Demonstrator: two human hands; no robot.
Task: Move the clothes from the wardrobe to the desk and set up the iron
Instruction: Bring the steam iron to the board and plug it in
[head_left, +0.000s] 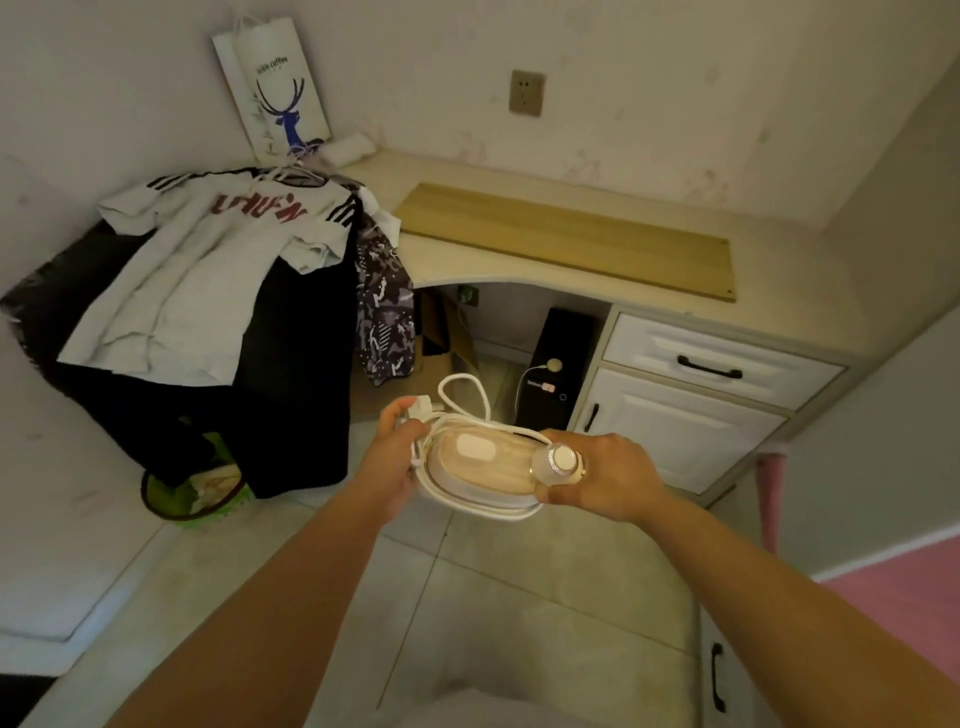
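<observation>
1. The iron (485, 460) was held above the tiled floor (519, 597), in front of the counter (769, 270); its white cord (462, 395) was looped around it.
2. The left hand (397, 457) gripped the iron's front end and the plug; the right hand (602, 475) clasped the rear end by the round knob.
3. The clothes — a white shirt (208, 280) on dark garments — lay on the counter's left part; a wooden board (571, 239) lay further right.
</observation>
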